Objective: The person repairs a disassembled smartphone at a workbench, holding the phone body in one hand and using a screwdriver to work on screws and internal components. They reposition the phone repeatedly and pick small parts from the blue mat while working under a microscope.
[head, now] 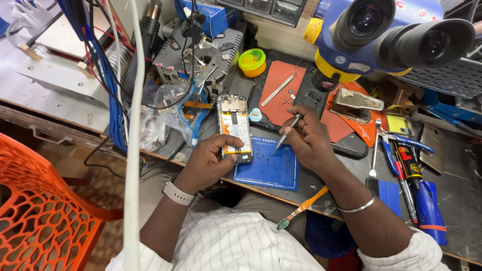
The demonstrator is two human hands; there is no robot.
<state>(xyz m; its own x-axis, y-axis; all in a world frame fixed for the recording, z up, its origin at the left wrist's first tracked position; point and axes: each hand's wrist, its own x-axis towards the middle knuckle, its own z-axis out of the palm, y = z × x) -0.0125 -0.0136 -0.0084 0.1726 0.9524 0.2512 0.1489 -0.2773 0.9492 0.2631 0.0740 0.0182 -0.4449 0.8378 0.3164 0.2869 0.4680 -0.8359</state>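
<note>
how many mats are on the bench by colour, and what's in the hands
blue mat: 1
orange-red mats: 2
opened phone in left hand: 1
metal tool in right hand: 1
total: 5

**A crowded repair bench**

The dark workbench [454, 221] carries a blue mat [271, 168] lying between the left hand [211, 160] and the right hand [306, 140], tiny screws scattered on it. Beyond the right hand an orange mat [278, 90] holds steel tweezers [277, 89]. Past that hand's far side lie blue-handled pliers [401, 143] and a screwdriver [374, 150]. Just behind its wrist, a brush with an orange handle [304, 206] overhangs the bench edge. Beyond the left hand sits crumpled clear plastic [160, 120].
</note>
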